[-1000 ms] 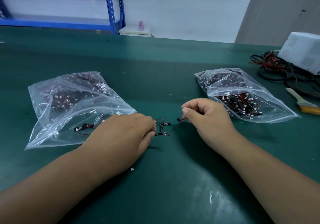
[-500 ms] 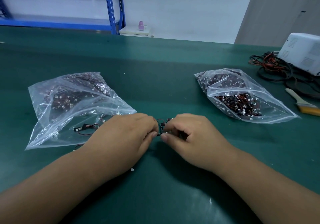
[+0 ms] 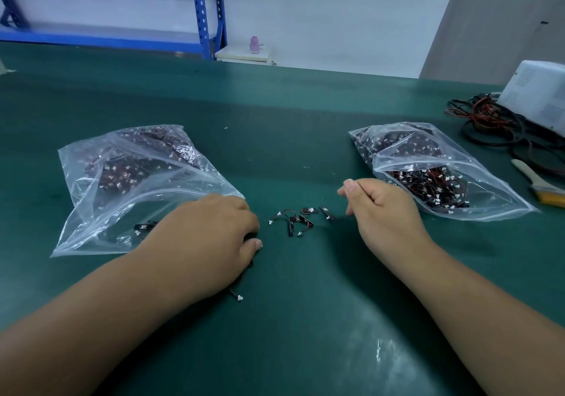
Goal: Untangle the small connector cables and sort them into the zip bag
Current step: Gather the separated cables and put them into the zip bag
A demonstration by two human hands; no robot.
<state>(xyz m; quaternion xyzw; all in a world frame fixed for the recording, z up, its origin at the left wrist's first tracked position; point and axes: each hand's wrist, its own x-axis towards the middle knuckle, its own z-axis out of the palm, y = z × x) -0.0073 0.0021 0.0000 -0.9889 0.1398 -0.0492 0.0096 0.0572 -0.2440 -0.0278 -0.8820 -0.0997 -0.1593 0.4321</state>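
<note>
Head shows cables (image 3: 293, 219) between left grip (image 3: 211, 230) and right grip (image 3: 382, 209).

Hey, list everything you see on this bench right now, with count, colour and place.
table: one, green, under everything.
left zip bag: one, clear, left.
right zip bag: one, clear, right.
loose cables: several, black with white plugs, between the hands.
brush: one, pale handle, right edge.
white box: one, far right.
cords: tangle, black and red, by white box.
shelving: one, blue, behind.
left hand: over a trailing cable.
right hand: fingers curled.
</note>
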